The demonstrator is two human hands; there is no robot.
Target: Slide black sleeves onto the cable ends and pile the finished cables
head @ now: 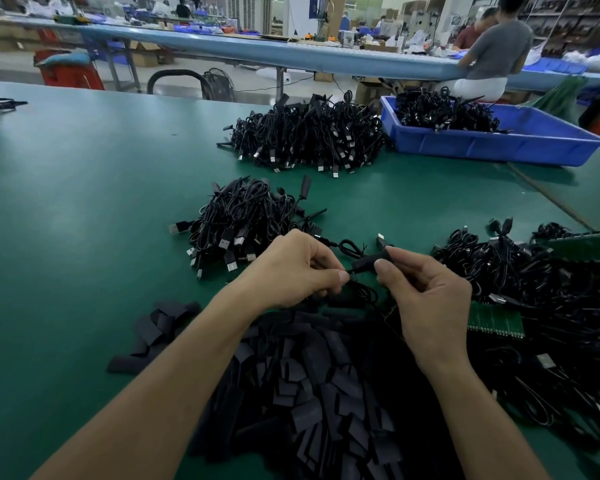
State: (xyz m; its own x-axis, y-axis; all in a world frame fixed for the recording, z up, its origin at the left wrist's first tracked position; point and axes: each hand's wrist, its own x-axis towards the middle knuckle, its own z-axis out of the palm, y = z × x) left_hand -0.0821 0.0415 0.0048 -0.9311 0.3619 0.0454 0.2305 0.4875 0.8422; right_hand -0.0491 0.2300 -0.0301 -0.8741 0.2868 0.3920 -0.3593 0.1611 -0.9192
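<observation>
Sliding a black sleeve [369, 264] along a cable [352, 249] between two pinching hands.

Right hand [426, 299] fingers [383, 266] pinch the sleeve; left hand [291, 268] fingers [342, 276] clamp narrowly on the cable just beside it, above the green table [84, 202]. To do this well, I judge the cable should stay taut and in line with the sleeve's bore. The sleeve's long axis runs left-low to right-high, open end toward the left hand. Loose sleeves [309, 393] lie below; the finished pile [243, 223] sits just beyond, unsleeved cables [534, 271] to the right.
</observation>
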